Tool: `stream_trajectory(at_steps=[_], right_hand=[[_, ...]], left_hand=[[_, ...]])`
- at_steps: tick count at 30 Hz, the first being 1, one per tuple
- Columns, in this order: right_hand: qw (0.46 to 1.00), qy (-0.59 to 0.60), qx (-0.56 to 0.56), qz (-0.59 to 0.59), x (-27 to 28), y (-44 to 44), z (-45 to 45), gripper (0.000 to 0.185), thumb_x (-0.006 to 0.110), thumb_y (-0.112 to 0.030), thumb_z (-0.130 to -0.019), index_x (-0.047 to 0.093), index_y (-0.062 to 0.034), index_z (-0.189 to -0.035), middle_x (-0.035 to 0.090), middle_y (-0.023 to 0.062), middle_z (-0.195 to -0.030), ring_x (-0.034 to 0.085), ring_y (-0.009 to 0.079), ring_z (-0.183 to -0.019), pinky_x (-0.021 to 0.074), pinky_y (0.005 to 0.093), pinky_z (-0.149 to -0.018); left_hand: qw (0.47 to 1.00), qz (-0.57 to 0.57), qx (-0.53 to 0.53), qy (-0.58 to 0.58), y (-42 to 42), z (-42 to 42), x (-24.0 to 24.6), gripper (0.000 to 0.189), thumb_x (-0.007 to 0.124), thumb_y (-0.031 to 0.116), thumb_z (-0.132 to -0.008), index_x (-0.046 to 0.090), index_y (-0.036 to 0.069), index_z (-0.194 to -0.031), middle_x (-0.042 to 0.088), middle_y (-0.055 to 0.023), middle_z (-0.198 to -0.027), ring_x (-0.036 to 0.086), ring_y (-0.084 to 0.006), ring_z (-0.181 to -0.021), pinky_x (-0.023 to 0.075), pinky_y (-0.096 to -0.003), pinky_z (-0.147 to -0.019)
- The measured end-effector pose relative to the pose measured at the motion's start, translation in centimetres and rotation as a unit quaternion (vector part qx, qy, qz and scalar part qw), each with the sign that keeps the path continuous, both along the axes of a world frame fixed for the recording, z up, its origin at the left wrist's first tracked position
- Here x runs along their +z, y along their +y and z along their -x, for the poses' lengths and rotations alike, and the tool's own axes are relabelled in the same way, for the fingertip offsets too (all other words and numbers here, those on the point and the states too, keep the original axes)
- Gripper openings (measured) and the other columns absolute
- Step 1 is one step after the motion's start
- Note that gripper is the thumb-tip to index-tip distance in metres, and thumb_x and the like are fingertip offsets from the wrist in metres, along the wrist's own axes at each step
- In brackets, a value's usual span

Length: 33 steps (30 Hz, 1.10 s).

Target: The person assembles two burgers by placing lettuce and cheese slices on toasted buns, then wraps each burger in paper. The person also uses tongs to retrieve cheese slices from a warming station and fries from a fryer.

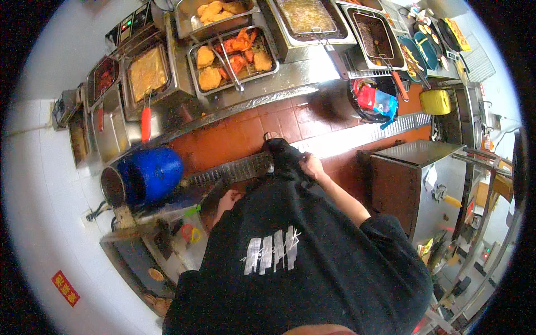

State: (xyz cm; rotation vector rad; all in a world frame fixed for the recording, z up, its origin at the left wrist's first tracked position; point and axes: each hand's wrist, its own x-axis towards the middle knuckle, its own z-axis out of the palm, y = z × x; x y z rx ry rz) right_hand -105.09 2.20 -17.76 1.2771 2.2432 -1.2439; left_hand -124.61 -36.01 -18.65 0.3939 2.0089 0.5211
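My right hand (312,166) is at my side near the thigh of my dark trousers, its fingers curled; whether it grips cloth is unclear. Partly hidden behind my black T-shirt, my left hand (229,198) hangs low with bent fingers and no visible object. Ahead stands a steel fryer counter (301,67). On it, a rack tray (274,71) holds red-coated and golden fried pieces with metal tongs (229,67) across them. Fryer baskets (307,14) sit in bubbling oil, one at left (147,75) with a red handle (145,125).
A blue drum (157,173) lies at left beside a metal floor grate (234,169). A lined bin (356,111) with red and blue packaging stands below the counter. A steel cabinet (418,155) is at right. Teal pans (425,50) and a yellow container (435,102) are further right.
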Motion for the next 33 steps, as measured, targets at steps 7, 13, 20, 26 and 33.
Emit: stream_trajectory(at_steps=[7,13,20,26,33], right_hand=[[0.988,0.023,0.149,0.026,-2.4,1.6,3.2,0.035,0.065,-0.028,-0.093,0.074,-0.0051,-0.118,0.074,0.0243,-0.110,0.070,0.0413,-0.106,0.0544,0.0480,-0.095],[0.983,0.023,0.181,-0.004,-2.1,6.0,9.3,0.030,0.065,-0.029,-0.097,0.073,-0.0036,-0.110,0.075,0.0230,-0.104,0.072,0.0408,-0.100,0.0562,0.0471,-0.088],[0.958,0.240,0.119,-0.097,6.8,8.7,27.5,0.057,0.073,-0.050,-0.092,0.050,0.0002,-0.106,0.070,0.0270,-0.093,0.069,0.0498,-0.083,0.0549,0.0548,-0.071],[0.959,0.055,0.224,-0.166,6.7,7.8,41.1,0.078,0.078,-0.051,-0.086,0.046,0.0052,-0.129,0.073,0.0268,-0.100,0.072,0.0444,-0.093,0.0585,0.0489,-0.080],[0.961,0.267,0.056,-0.047,7.8,13.6,34.8,0.043,0.065,-0.033,-0.094,0.062,0.0021,-0.118,0.071,0.0293,-0.098,0.070,0.0467,-0.094,0.0556,0.0531,-0.086]], left_hand=[[0.997,0.022,0.070,-0.026,-1.5,-4.6,-0.9,0.037,0.071,0.030,-0.097,0.065,0.002,-0.120,0.073,-0.0179,-0.103,0.072,-0.0318,-0.096,0.0550,-0.0408,-0.081],[0.979,0.060,0.191,-0.042,-2.2,-10.4,1.6,0.035,0.071,0.029,-0.096,0.066,0.002,-0.118,0.073,-0.0177,-0.101,0.071,-0.0315,-0.094,0.0550,-0.0411,-0.079],[0.932,0.108,0.338,-0.076,-1.3,-20.7,5.0,0.033,0.070,0.027,-0.096,0.066,0.001,-0.116,0.072,-0.0176,-0.098,0.071,-0.0312,-0.092,0.0549,-0.0414,-0.078],[0.913,0.109,0.382,-0.089,1.2,-23.7,5.7,0.031,0.069,0.026,-0.095,0.066,0.001,-0.114,0.072,-0.0175,-0.096,0.070,-0.0309,-0.090,0.0548,-0.0417,-0.077],[0.907,0.106,0.397,-0.092,2.5,-23.5,4.7,0.029,0.069,0.024,-0.095,0.066,0.001,-0.112,0.071,-0.0173,-0.093,0.070,-0.0305,-0.088,0.0548,-0.0420,-0.076]])
